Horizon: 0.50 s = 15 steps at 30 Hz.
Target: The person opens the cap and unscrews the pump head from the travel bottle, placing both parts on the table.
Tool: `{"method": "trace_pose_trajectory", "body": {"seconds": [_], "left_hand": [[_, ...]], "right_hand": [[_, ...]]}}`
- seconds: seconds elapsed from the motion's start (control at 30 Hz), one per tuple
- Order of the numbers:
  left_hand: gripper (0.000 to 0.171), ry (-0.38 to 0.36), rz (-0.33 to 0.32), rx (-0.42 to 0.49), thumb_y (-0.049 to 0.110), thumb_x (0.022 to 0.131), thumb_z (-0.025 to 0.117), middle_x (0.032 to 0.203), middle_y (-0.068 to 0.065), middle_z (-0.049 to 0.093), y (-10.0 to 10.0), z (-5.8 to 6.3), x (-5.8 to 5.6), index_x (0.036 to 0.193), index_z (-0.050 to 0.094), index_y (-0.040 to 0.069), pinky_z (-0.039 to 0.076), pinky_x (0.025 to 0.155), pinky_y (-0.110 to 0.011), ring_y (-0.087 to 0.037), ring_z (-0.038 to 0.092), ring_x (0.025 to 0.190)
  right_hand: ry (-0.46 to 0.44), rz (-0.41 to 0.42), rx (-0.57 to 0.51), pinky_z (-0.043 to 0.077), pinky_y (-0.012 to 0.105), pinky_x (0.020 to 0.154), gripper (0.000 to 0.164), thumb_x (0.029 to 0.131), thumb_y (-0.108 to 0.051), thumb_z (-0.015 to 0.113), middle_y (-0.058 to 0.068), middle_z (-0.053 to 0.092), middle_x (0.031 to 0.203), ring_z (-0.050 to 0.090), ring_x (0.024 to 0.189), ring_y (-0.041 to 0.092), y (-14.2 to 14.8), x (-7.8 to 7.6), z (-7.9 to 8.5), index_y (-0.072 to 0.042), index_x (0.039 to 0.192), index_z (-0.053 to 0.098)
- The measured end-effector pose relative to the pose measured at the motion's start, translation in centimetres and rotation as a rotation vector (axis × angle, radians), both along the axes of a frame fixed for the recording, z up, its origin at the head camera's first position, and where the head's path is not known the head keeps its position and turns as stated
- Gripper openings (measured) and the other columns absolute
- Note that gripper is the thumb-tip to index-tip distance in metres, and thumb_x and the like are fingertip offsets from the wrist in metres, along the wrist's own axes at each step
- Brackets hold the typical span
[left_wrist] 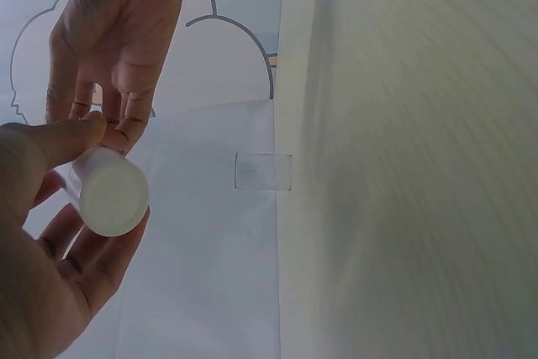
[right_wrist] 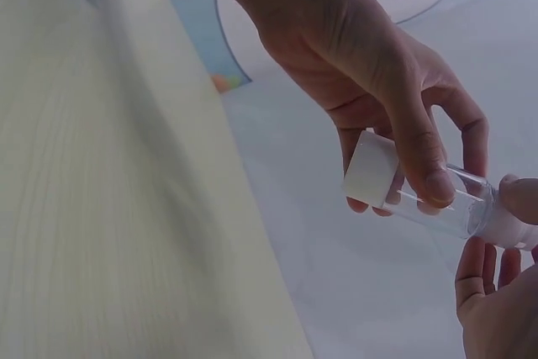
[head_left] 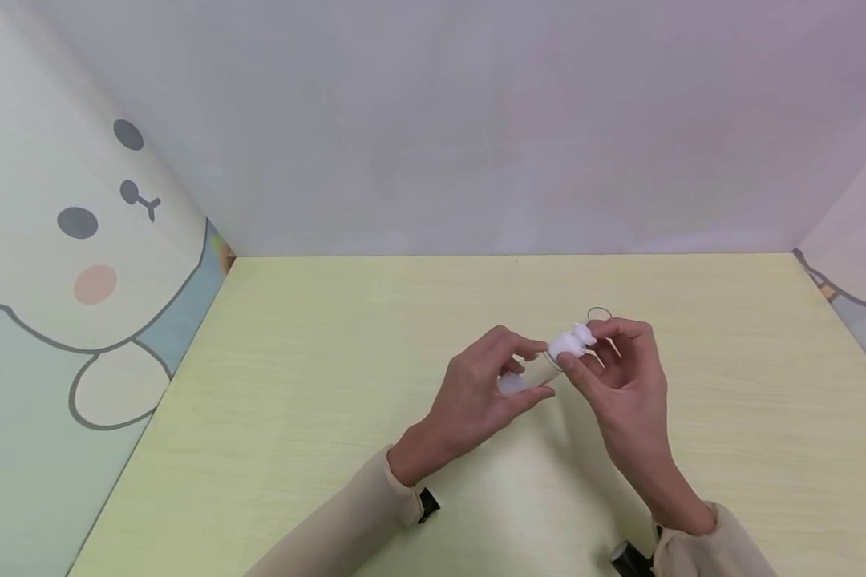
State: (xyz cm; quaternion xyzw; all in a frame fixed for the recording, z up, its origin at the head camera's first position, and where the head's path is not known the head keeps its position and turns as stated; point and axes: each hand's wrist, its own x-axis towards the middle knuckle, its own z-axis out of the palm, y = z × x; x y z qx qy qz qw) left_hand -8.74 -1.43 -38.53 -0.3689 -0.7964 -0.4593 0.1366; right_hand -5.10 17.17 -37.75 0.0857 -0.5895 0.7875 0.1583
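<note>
Both hands are on one small clear cylindrical bottle (head_left: 544,374), held tilted above the table. My left hand (head_left: 476,389) grips it near its white base (right_wrist: 371,167), thumb on one side and fingers on the other. At the far end my right hand (head_left: 631,393) pinches the white top (head_left: 567,344), which has a narrower stepped tip. In the left wrist view the round white base (left_wrist: 115,197) faces the camera and hides most of the bottle. The clear body shows between the hands in the right wrist view. A thin dark ring (head_left: 599,308) shows just beyond the right fingertips.
A pale wood-grain table (head_left: 317,344) lies beneath the hands, with a plain whitish wall (head_left: 433,128) behind it. Cartoon-printed panels (head_left: 36,385) stand at the sides. A clear rectangular piece (left_wrist: 263,171) spans the wall-table seam. Dark devices (head_left: 631,558) sit at the wrists.
</note>
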Motion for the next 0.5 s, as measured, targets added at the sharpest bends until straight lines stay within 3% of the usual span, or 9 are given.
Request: {"method": "trace_pose_trajectory", "body": {"seconds": [0.13, 0.5], "left_hand": [[0.046, -0.006, -0.003, 0.01, 0.016, 0.084, 0.089, 0.108, -0.003, 0.069, -0.1, 0.06, -0.08, 0.122, 0.065, 0.011, 0.055, 0.085, -0.01, -0.016, 0.073, 0.091], [0.046, -0.049, 0.001, 0.008, 0.017, 0.084, 0.088, 0.108, -0.002, 0.067, -0.2, 0.21, -0.14, 0.123, 0.064, 0.012, 0.056, 0.084, -0.011, -0.014, 0.071, 0.092]], "right_hand": [[-0.006, 0.018, 0.022, 0.057, 0.021, 0.096, 0.047, 0.088, 0.026, 0.061, 0.005, 0.055, 0.125, 0.064, 0.108, 0.015, 0.14, 0.02, 0.15, 0.002, 0.128, 0.05], [0.083, 0.088, 0.021, 0.055, 0.022, 0.103, 0.047, 0.091, 0.028, 0.054, 0.009, 0.054, 0.133, 0.063, 0.12, 0.018, 0.6, -0.2, -0.27, 0.011, 0.134, 0.046]]}}
